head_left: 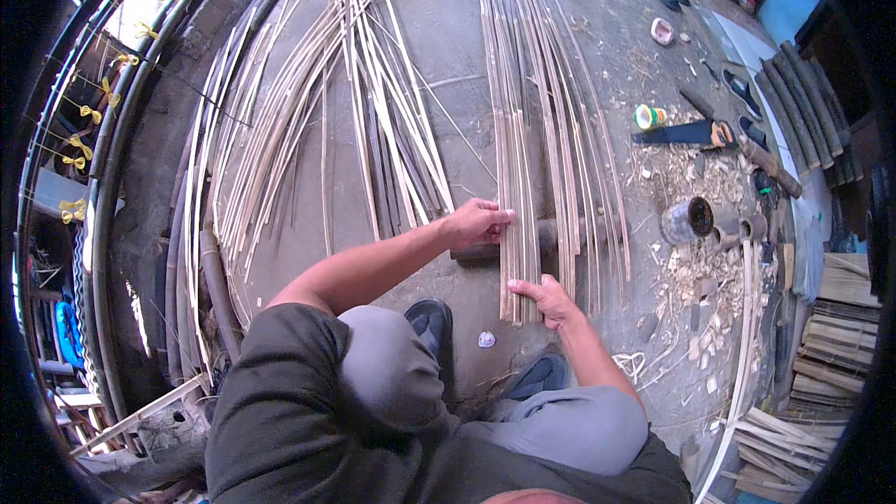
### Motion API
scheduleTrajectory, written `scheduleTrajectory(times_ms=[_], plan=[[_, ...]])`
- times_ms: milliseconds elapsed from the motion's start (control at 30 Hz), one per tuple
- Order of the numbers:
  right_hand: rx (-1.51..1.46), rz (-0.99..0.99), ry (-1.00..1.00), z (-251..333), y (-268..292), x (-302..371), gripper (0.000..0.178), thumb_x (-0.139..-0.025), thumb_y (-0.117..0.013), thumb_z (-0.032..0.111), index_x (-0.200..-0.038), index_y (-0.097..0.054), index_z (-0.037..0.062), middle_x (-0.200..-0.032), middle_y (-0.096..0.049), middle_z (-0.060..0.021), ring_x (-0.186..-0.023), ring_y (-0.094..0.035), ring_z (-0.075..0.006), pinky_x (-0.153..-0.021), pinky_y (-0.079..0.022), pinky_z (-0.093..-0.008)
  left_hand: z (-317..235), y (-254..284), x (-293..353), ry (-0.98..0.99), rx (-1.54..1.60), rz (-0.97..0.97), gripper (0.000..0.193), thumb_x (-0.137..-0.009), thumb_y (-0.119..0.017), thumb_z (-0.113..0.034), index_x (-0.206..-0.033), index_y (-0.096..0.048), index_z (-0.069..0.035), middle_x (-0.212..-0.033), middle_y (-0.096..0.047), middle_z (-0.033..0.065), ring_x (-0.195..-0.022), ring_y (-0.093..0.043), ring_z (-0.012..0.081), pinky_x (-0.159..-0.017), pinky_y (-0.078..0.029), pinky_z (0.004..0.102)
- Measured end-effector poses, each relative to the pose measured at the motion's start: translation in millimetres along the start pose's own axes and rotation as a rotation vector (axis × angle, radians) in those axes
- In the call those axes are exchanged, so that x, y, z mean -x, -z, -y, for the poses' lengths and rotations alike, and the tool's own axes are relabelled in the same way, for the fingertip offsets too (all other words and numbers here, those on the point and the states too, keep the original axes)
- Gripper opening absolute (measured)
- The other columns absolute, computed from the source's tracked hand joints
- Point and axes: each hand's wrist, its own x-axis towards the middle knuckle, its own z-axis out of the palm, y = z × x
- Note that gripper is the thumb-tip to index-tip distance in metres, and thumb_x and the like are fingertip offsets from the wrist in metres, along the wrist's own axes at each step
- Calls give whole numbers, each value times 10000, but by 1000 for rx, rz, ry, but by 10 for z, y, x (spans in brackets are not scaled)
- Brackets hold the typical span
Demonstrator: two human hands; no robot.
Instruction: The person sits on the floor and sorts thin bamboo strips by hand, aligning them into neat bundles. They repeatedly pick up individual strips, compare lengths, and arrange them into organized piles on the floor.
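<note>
A flat bundle of long, thin bamboo strips [521, 177] stretches away from me, its near ends just beyond my feet. My right hand [549, 301] grips it near those ends, the thumb lying across the top and the fingers hidden at its right side and below. Farther up, at the left edge of the bundle, my left hand [478, 227] is closed in a pinch on the strips; how many it holds cannot be made out. Under the strips lies a dark round bamboo piece [474, 253]. More loose strips [569, 149] fan out just right of the bundle.
Several strips [280, 131] are spread on the floor to the left. At the right lie a handsaw [677, 133], wood shavings [686, 308], a dark-topped can [688, 220] and a small green-and-yellow tub [646, 117]. Dark poles [795, 107] and stacked slats [826, 355] stand beyond.
</note>
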Motion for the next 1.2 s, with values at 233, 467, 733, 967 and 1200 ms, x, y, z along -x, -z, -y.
scheduleTrajectory(times_ms=[233,467,733,967,1200], plan=[[-77,-12,1,18,-454,-10,423,-795,-777,167,-1114,-593,-40,-963,-677,-129,-787,-679,-207,-712,-574,-376,-69,254,283,-79,-117,-45,229,-954,-618,-271,-872,-653,-61,-728,-536,-32,-678,-499,77,-627,-448,264],[-45,67,-8,-103,-790,-277,316,-803,-776,164,-1030,-654,-18,-899,-692,-93,-768,-672,-181,-709,-567,-364,-57,474,570,-92,-151,-169,222,-946,-626,-277,-918,-665,-61,-748,-556,-25,-668,-499,79,-626,-443,260],[15,4,-13,-57,-597,-248,327,-799,-771,159,-1039,-657,-31,-899,-689,-95,-804,-662,-167,-688,-546,-345,-114,419,343,-37,-179,-120,207,-940,-636,-271,-898,-683,-74,-749,-587,-23,-664,-543,75,-626,-485,259],[103,-103,41,-105,-457,-225,406,-764,-804,264,-1014,-673,-28,-900,-688,-105,-781,-649,-169,-713,-521,-354,-17,353,246,-63,-131,-153,258,-987,-551,-276,-931,-630,-36,-824,-633,45,-747,-628,148,-710,-548,312],[66,-67,23,-233,-275,-297,458,-749,-815,304,-1018,-663,-34,-904,-688,-120,-792,-654,-195,-738,-515,-364,-129,611,395,-186,-138,-409,302,-1021,-450,-262,-937,-572,1,-829,-625,91,-743,-632,175,-697,-540,330]])
